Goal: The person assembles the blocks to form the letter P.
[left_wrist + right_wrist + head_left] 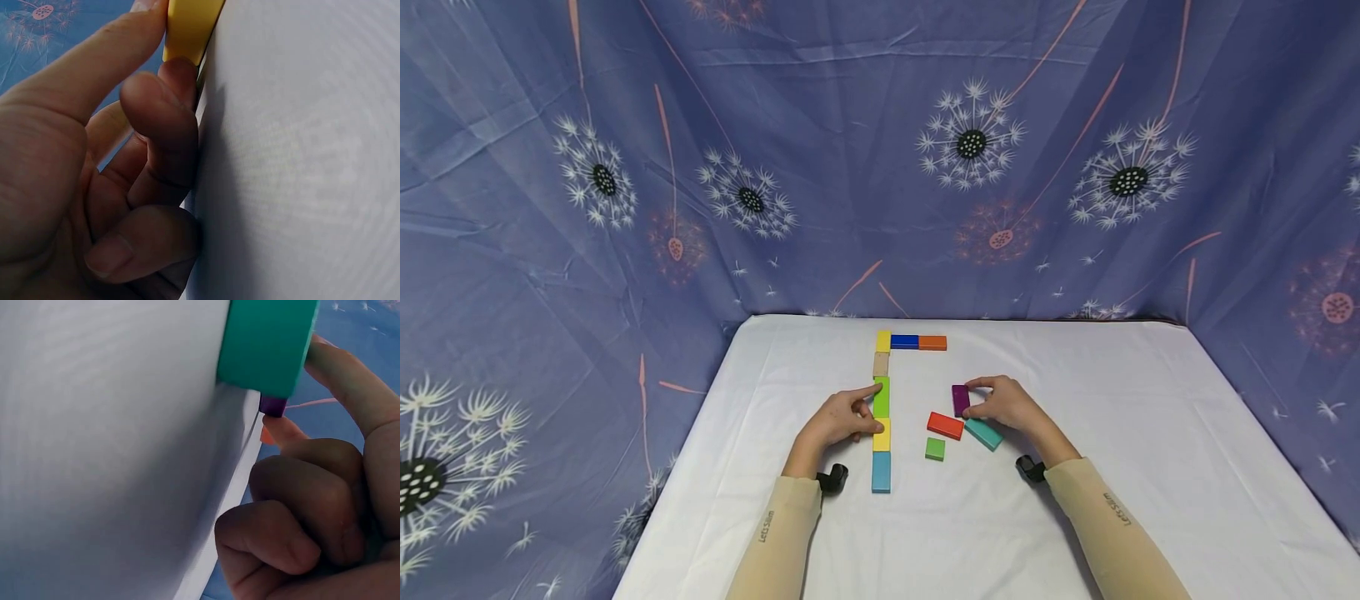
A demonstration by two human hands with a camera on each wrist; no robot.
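Observation:
In the head view my left hand (pixel 842 417) is at a column of blocks. Its index finger touches the long lime green block (pixel 882 402); its thumb lies against the yellow block (pixel 883 442) below. The left wrist view shows that thumb beside a yellow block (pixel 190 28), the other fingers curled underneath. My right hand (pixel 1009 403) pinches a purple block (pixel 960 400) between thumb and index finger at its two ends. Close to the right thumb lies a teal block (pixel 983 434), which largely hides the purple block (pixel 273 405) in the right wrist view.
A light blue block (pixel 881 472) ends the column nearest me. Farther up come a plain wood block (pixel 881 364) and a yellow one (pixel 883 342), then blue (pixel 905 342) and orange (pixel 933 342) blocks running right. Red (pixel 945 426) and small green (pixel 935 449) blocks lie loose between the hands.

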